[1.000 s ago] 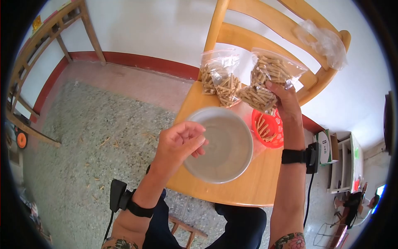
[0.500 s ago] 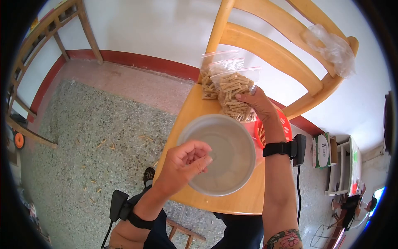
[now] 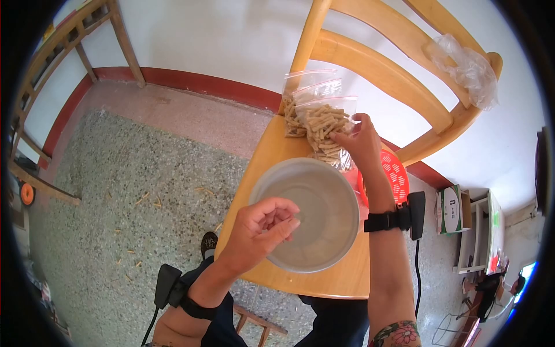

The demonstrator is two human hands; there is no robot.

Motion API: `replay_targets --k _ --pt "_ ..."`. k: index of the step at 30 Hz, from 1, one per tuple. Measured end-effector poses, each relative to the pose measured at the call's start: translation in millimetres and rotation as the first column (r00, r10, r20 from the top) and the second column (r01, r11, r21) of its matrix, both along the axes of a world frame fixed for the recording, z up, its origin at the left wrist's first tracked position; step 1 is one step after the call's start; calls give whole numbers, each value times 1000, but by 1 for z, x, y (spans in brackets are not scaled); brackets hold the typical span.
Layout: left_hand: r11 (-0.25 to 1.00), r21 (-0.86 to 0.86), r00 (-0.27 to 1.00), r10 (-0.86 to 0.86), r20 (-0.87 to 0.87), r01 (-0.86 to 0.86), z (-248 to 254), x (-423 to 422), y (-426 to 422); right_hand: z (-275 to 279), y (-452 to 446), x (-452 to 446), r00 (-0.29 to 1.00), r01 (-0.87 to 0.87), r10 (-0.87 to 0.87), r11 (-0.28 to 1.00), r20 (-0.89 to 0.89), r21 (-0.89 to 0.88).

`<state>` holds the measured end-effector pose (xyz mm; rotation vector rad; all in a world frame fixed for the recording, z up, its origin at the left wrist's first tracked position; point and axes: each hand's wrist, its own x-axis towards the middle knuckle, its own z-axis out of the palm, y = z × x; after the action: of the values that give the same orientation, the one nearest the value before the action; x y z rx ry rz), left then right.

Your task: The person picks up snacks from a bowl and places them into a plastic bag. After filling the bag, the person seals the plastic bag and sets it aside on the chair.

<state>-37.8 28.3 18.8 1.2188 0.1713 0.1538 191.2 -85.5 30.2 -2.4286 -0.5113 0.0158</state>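
Over the left part of a grey metal bowl (image 3: 312, 254), my left hand (image 3: 260, 228) hovers with loosely curled fingers. A gap shows between its thumb and forefinger, and nothing is visible in it. My right hand (image 3: 365, 146) is at the right edge of the front zip bag (image 3: 326, 127) of short tan sticks. Its thumb lies by the bag's face and its fingers are spread apart. Behind, similar zip bags (image 3: 293, 118) lean together on the chair seat (image 3: 272, 139). A red plastic basket (image 3: 396, 176) is partly hidden behind my right forearm.
The wooden chair's backrest (image 3: 381, 61) rises behind the bags, with a crumpled clear plastic bag (image 3: 465, 69) hanging on it. Stick pieces (image 3: 141, 198) lie scattered on the speckled floor. A wooden frame (image 3: 69, 34) stands at left, a carton (image 3: 451, 208) at right. A person (image 3: 491, 292) sits far right.
My right hand has loosened at the front bag, its fingers spreading and lifting. The bag's top has settled slightly lower. My left hand is nearly unchanged.
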Motion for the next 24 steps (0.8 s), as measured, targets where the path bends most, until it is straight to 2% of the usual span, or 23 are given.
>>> replay_targets --k 2,5,7,11,13,14,16,17,19,20,21,22,24 --pt "1000 -1 1000 2 2 -2 0 0 0 1 0 -13 997 36 -32 998 67 -56" --pt "1000 2 1000 5 7 -5 -1 0 -1 -12 -2 -13 988 -22 34 996 152 -82" --pt "1000 6 1000 7 8 -7 -1 -1 -1 -22 -4 -4 993 -111 113 991 27 -78" --pt "1000 11 1000 2 14 -2 -2 -2 0 -27 -7 0 994 -110 110 993 -2 -31" --pt "1000 18 1000 3 19 -3 -1 -2 0 -22 -12 -4 977 -135 162 972 -137 191" --pt "1000 12 1000 -1 24 1 0 -2 0 -24 -14 -4 977 -135 163 972 -136 191" --pt "1000 7 1000 -4 28 4 -1 -2 1 -29 -17 -4 994 -28 18 996 107 89" --pt "1000 4 999 -1 36 1 -2 -2 0 -24 -18 -8 994 -28 18 996 106 89" --pt "1000 0 999 1 41 -1 -3 -2 -1 -5 -20 -20 966 -84 41 984 256 159" --pt "1000 3 999 -1 37 1 -2 -2 -1 -3 -18 -23 966 -84 41 984 256 159" --pt "1000 7 999 -3 32 3 -2 -2 -1 -1 -15 -26 982 -185 175 958 65 218" --pt "1000 7 999 -3 32 2 -2 -2 -1 -1 -12 -28 942 -269 314 917 -118 295" --pt "999 37 1000 -8 29 7 -3 -2 -1 -6 -7 -27 930 -311 347 918 -120 245"
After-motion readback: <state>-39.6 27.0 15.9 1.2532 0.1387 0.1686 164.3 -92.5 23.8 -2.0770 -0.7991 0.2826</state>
